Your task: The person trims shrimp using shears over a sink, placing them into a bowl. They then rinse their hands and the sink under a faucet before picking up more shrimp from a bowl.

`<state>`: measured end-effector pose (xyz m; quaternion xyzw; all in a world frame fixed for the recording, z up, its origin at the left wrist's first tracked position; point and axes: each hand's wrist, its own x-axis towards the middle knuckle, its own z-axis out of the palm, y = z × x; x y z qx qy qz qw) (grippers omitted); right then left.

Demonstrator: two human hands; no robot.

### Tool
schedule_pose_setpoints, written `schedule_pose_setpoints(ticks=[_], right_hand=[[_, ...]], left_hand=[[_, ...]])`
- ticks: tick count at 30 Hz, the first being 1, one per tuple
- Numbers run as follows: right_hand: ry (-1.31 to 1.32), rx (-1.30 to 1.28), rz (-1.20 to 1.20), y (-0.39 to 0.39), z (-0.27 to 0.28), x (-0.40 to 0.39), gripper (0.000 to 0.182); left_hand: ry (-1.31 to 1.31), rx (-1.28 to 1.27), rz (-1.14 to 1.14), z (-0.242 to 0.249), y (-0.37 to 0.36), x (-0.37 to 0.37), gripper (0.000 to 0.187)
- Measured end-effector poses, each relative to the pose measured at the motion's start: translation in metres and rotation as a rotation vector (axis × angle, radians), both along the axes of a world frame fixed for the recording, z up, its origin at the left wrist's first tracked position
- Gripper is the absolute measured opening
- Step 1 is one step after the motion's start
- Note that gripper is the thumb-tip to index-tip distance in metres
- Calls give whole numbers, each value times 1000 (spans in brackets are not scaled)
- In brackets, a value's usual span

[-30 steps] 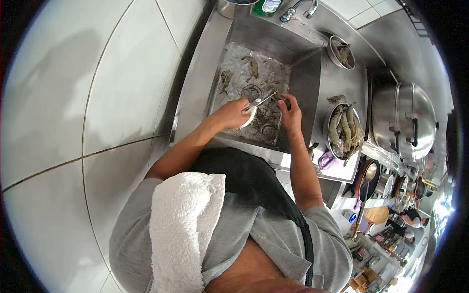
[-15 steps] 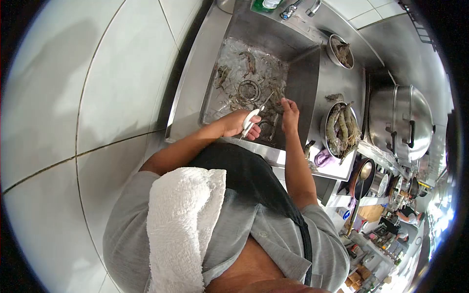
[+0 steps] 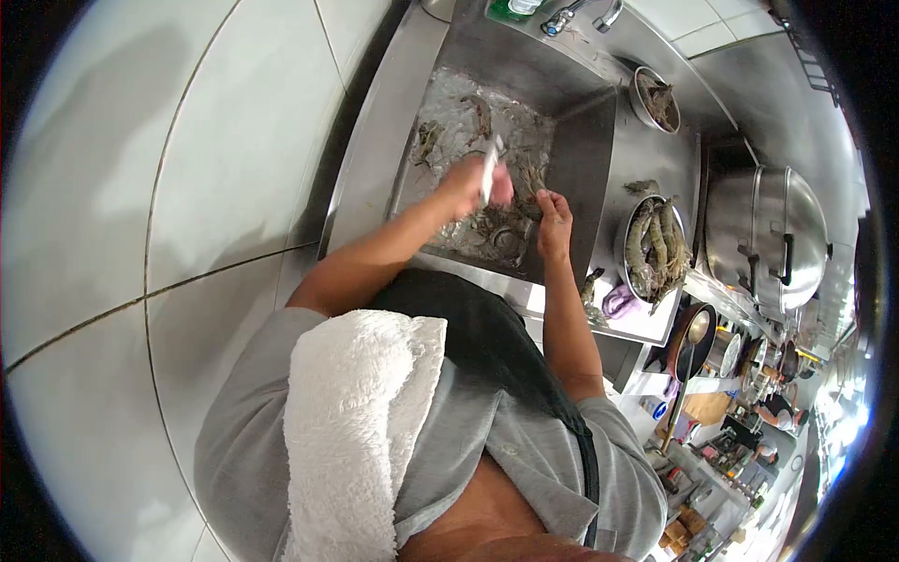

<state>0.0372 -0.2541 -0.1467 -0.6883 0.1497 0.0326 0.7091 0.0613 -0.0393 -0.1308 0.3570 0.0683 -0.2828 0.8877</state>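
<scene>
My left hand [image 3: 464,187], smeared by motion, is wrapped round white-handled scissors [image 3: 490,170] above the sink [image 3: 581,155]. Close by on the right, the fingers of my right hand [image 3: 554,223] pinch a shrimp [image 3: 532,187] that hangs over the basin. Its far end is hard to make out against the scraps. Two more shrimp, one upper [image 3: 480,112] and one to the left [image 3: 428,140], lie on the wet sink floor among shells and bits. A round drain part [image 3: 507,236] shows below my left hand.
On the right counter stand a bowl heaped with shrimp [image 3: 658,245], a smaller bowl of shrimp pieces [image 3: 655,99] and a purple cloth [image 3: 620,303]. A large steel pot [image 3: 768,239] is beyond. Faucet [image 3: 559,21] and green bottle [image 3: 513,8] are behind the basin. Co-workers [image 3: 779,412] appear far right.
My left hand has moved up and slightly right with the scissors, which now point more upright. My right hand has barely moved, still pinching the shrimp.
</scene>
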Motion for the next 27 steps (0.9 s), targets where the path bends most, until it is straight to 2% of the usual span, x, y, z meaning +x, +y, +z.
schedule_pose_setpoints(ticks=[2,5,6,8,11,14,18,21,22,24,26,27], right_hand=[[-17,-86,45,-5,6,-2,28],[208,-196,365,13,66,-10,37],[193,-203,450,17,71,-13,39],[149,-227,617,23,79,-10,44],[181,-121,638,33,84,-8,45],[226,-24,609,25,62,-9,45],[364,202,462,23,52,-17,39],[363,386,233,36,45,-29,31],[328,457,237,32,47,-34,28],[338,258,342,20,31,-39,27],[324,166,262,16,24,-48,21],[262,206,198,15,22,-52,20]], left_hand=[[-109,149,172,38,20,21,31],[-576,724,14,73,30,21,49],[-727,926,-125,77,30,18,64],[-820,1076,-244,72,22,11,66],[-763,842,-472,44,22,13,65],[-356,416,-375,29,24,0,60],[-303,395,-402,27,22,-8,58],[-313,571,-271,10,9,-10,59],[-295,624,-238,5,6,-8,59],[-266,702,-186,11,1,-5,59],[-255,732,-179,23,-9,-7,58],[-260,734,-194,24,-16,-5,58]])
